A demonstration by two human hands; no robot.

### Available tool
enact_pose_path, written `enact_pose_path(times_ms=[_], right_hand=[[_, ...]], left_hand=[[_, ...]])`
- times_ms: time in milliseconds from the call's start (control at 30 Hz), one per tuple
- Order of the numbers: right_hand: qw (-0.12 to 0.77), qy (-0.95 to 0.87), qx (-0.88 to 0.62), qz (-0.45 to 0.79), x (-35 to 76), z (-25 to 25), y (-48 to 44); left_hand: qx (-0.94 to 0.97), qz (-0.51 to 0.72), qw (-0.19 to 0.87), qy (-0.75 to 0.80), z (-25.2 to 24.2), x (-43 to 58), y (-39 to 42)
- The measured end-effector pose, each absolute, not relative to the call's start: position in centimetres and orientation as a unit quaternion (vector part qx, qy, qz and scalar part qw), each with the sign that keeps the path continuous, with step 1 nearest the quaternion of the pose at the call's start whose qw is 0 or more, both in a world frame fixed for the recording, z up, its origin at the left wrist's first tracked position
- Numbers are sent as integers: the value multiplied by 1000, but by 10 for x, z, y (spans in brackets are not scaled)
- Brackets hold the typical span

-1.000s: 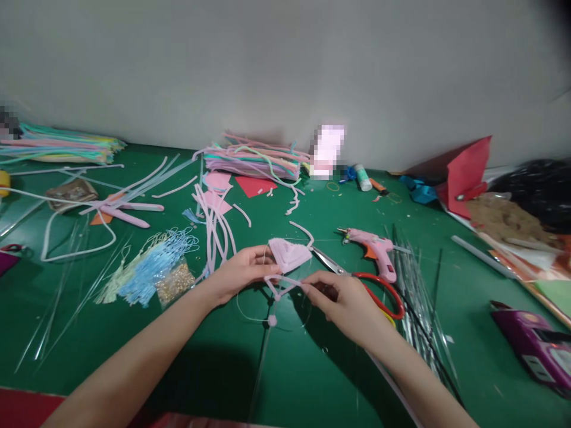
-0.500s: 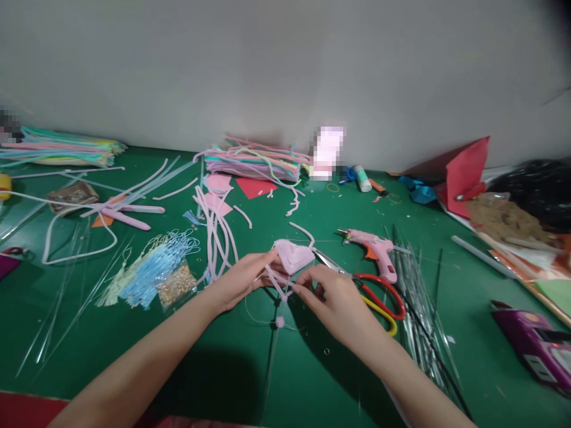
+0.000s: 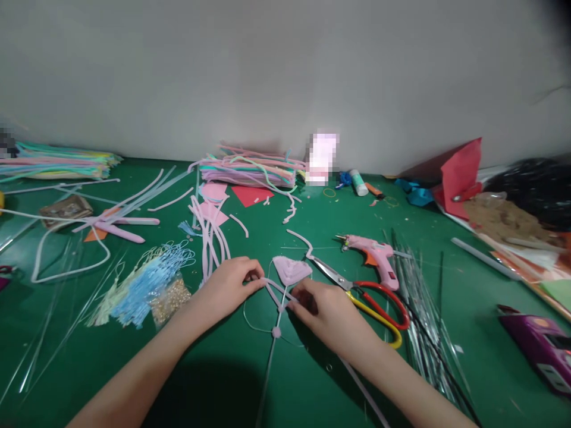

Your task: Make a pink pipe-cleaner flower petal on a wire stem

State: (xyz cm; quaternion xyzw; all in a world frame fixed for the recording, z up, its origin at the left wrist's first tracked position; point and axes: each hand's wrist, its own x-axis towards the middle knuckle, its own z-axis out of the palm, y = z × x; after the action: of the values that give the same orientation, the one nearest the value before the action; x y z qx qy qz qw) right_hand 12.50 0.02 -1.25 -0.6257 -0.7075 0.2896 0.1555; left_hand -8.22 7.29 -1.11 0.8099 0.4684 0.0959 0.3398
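Note:
In the head view my left hand [image 3: 236,279] pinches a bent pink pipe cleaner [image 3: 273,292] near its upper left end. My right hand [image 3: 319,306] has its fingers closed on the same strip from the right. The strip's bend meets a thin pale stem [image 3: 269,371] that runs down toward me. On this stem, below the bend, sits a small pink bead-like knob [image 3: 276,332]. Just beyond my fingers lies a pink fan-shaped piece [image 3: 292,270] of packed pipe cleaner. Scissors [image 3: 370,297] with red and yellow handles lie beyond my right hand.
A pink glue gun [image 3: 375,255] and a bundle of thin wires [image 3: 419,309] lie to the right. Blue tassels [image 3: 145,291], a bag of gold beads [image 3: 172,302] and loose pink pipe cleaners [image 3: 212,235] are at left. Pipe cleaner bundles [image 3: 250,169] line the wall.
My left hand has let go of the fan-shaped piece, which now lies on the table, and has moved to the pipe cleaner's left end. My right hand stays on the strip.

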Motion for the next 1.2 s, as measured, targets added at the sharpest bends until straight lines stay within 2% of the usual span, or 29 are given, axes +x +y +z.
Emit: enact_pose_path(times_ms=[200, 467, 867, 967, 1067, 1200], right_hand=[[171, -749, -599, 228, 135, -8, 15], [190, -736, -582, 291, 131, -26, 16], [182, -736, -587, 284, 129, -24, 12], [195, -735, -581, 291, 129, -26, 13], [202, -736, -578, 289, 130, -28, 12], [205, -740, -576, 281, 130, -30, 11]], left_hand=[[797, 107, 352, 478, -10, -78, 72], [787, 160, 297, 517, -18, -70, 79], [771, 195, 278, 539, -26, -65, 91], [788, 223, 206, 535, -25, -63, 85], [832, 248, 53, 493, -19, -61, 66], [914, 177, 87, 355, -18, -64, 34]])
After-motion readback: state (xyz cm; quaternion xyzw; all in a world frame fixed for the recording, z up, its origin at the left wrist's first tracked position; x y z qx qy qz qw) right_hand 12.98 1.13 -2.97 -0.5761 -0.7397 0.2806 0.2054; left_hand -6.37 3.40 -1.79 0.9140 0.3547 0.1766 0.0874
